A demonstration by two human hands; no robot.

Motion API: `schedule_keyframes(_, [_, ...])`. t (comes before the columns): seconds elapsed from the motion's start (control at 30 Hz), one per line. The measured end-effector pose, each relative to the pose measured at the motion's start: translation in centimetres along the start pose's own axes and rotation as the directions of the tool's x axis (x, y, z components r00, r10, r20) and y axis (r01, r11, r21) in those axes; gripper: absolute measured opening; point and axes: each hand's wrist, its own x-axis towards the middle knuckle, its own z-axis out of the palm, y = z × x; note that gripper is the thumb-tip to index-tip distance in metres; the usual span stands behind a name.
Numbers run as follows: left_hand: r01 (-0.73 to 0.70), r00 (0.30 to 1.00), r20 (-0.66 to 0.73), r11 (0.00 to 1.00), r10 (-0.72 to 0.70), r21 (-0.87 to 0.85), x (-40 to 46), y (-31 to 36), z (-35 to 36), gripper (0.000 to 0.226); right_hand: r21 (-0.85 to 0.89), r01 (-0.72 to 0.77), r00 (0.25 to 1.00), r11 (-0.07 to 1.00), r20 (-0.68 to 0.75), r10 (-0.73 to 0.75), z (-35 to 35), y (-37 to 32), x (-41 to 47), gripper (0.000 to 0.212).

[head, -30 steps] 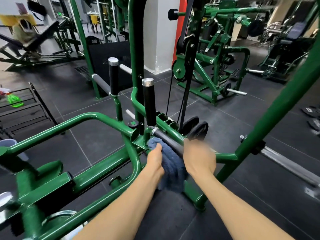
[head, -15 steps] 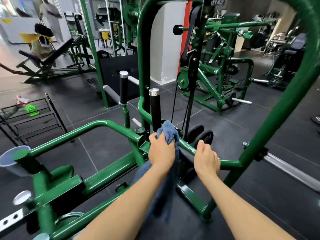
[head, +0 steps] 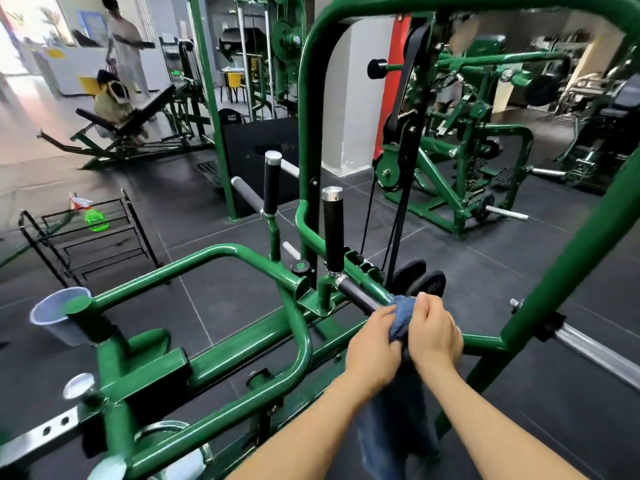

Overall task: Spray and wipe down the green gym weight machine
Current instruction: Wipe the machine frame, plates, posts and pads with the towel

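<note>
Change since half a second ago: both hands have come together on the blue towel (head: 400, 318). Then, the left hand (head: 372, 348) alone pressed the towel at the base of the upright black grip (head: 333, 230), and the right hand (head: 434, 336) gripped bare green tube further right. Now the towel sits bunched around the low horizontal black bar (head: 360, 297), further along toward the frame corner, with the left hand grasping it from one side and the right hand clenched on it from the other, thumb up. The towel's tail hangs down below the hands.

Judgement: wiping has moved off the upright grip and onto the horizontal bar; two hands suggest a firmer rub or a re-fold. Much of the machine looks yet to be covered.

Green weight machine (head: 214, 344): glossy painted tubing, fills the near view, wraps overhead. Weight plates (head: 427, 282) sit just beyond the hands.

Room: dark tiled floor (head: 194, 306); more green machines behind. A black wire rack (head: 86, 237) at left carries the green spray bottle (head: 93, 218), well apart from the hands. A person (head: 124, 43) stands far left, blurred.
</note>
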Motion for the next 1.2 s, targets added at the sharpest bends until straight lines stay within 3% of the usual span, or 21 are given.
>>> schedule_keyframes(0.13, [0.091, 0.986, -0.129, 0.986, -0.11, -0.143, -0.4, -1.8, -3.2, 0.036, -0.05, 0.019, 1.0, 0.999, -0.016, -0.02, -0.4, -0.4, -0.6, 0.035])
schedule_keyframes(0.27, [0.301, 0.862, -0.36, 0.932, -0.357, -0.204, 0.0, -4.4, -6.4, 0.051, -0.228, 0.11, 0.994, 0.968, 0.032, -0.105, 0.3, -0.2, -0.7, 0.025])
schedule_keyframes(0.37, [0.374, 0.793, -0.436, 0.905, -0.425, -0.202, 1.3, -6.5, -8.5, 0.041, -0.216, 0.252, 0.968, 0.943, 0.062, -0.245, 1.8, -1.3, -0.9, 0.033])
schedule_keyframes(0.53, [0.455, 0.809, -0.371, 0.886, -0.455, -0.095, 5.2, -10.2, -10.1, 0.03, 0.012, 0.41, 0.912, 0.912, -0.006, -0.41, 6.3, -6.3, -1.7, 0.033])
schedule_keyframes(0.67, [0.344, 0.896, -0.331, 0.934, -0.298, 0.091, 9.1, -11.3, -10.6, 0.03, 0.039, 0.479, 0.856, 0.877, 0.199, -0.476, 10.2, -6.8, -2.0, 0.035])
schedule_keyframes(0.77, [0.142, 0.989, -0.101, 0.89, -0.109, 0.432, 11.0, -12.0, -10.2, 0.043, 0.011, 0.382, 0.859, 0.924, 0.364, -0.36, 12.3, -5.2, -2.8, 0.037])
schedule_keyframes(0.83, [0.083, 0.99, 0.049, 0.838, -0.13, 0.54, 12.0, -13.0, -10.0, 0.04, -0.019, 0.374, 0.843, 0.927, 0.422, -0.332, 13.3, -4.5, -2.9, 0.037])
schedule_keyframes(0.97, [0.07, 0.974, 0.146, 0.838, -0.176, 0.542, 12.6, -14.4, -9.5, 0.039, -0.088, 0.367, 0.816, 0.926, 0.508, -0.275, 14.5, -3.9, -2.6, 0.034])
schedule_keyframes(1.13, [0.09, 0.993, 0.041, 0.933, -0.112, 0.349, 10.5, -15.9, -8.0, 0.027, -0.15, 0.274, 0.842, 0.95, 0.514, -0.162, 15.2, -4.3, -2.2, 0.019])
schedule_keyframes(1.2, [0.091, 0.994, 0.022, 0.946, -0.103, 0.311, 9.2, -16.3, -7.4, 0.02, -0.167, 0.226, 0.832, 0.96, 0.545, -0.101, 15.4, -4.4, -2.3, 0.025])
